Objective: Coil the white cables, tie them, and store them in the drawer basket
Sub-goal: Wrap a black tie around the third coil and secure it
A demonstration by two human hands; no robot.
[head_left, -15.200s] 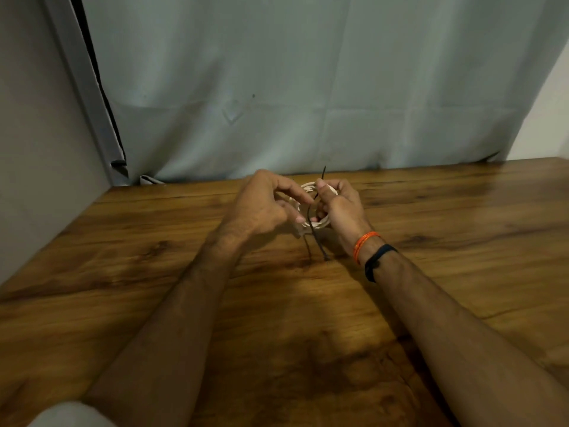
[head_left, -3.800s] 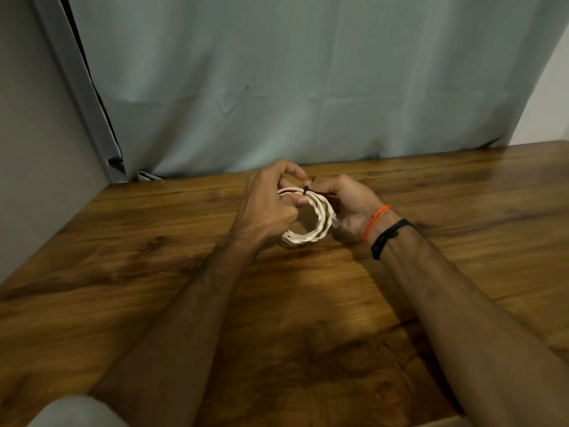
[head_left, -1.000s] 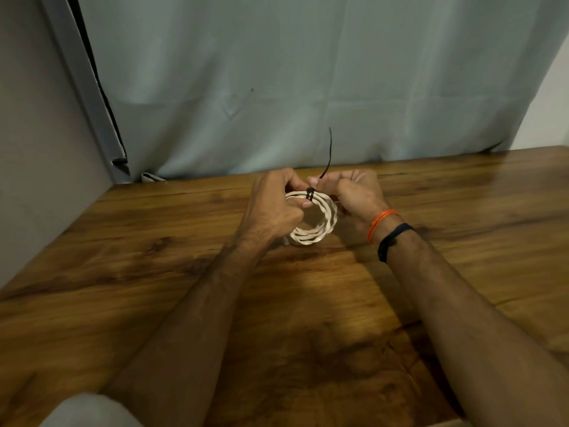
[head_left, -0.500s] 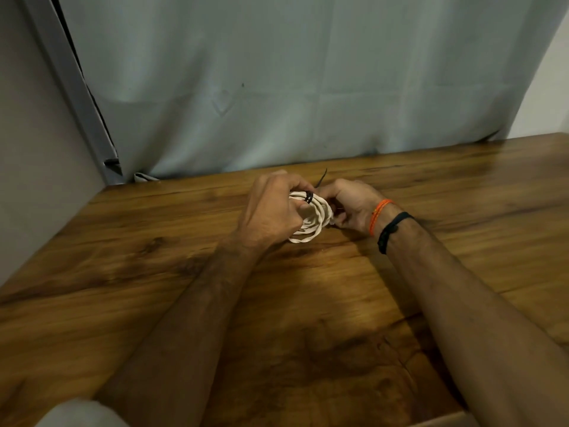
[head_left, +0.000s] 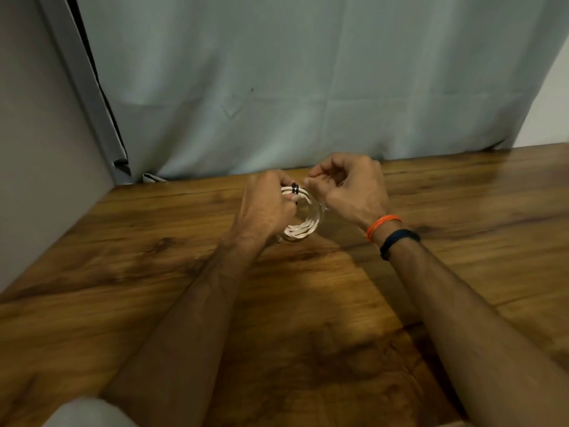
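A small coil of white cable (head_left: 303, 229) is held just above the wooden table (head_left: 154, 303), near its far edge. A black tie (head_left: 295, 189) wraps the top of the coil. My left hand (head_left: 266, 211) grips the coil's left side, thumb by the tie. My right hand (head_left: 351, 189) is at the coil's right side with fingertips pinched together next to the tie; what they pinch is too small to make out. No drawer basket is in view.
A pale curtain (head_left: 308, 87) hangs right behind the table's far edge. A grey wall (head_left: 37, 149) closes off the left side. My right wrist wears an orange thread and a dark band (head_left: 397, 238).
The black tie's long tail, which stood up a second ago, no longer shows. My right hand has lifted slightly, with fingertips pinched beside the tie. The coil stays in my left hand.
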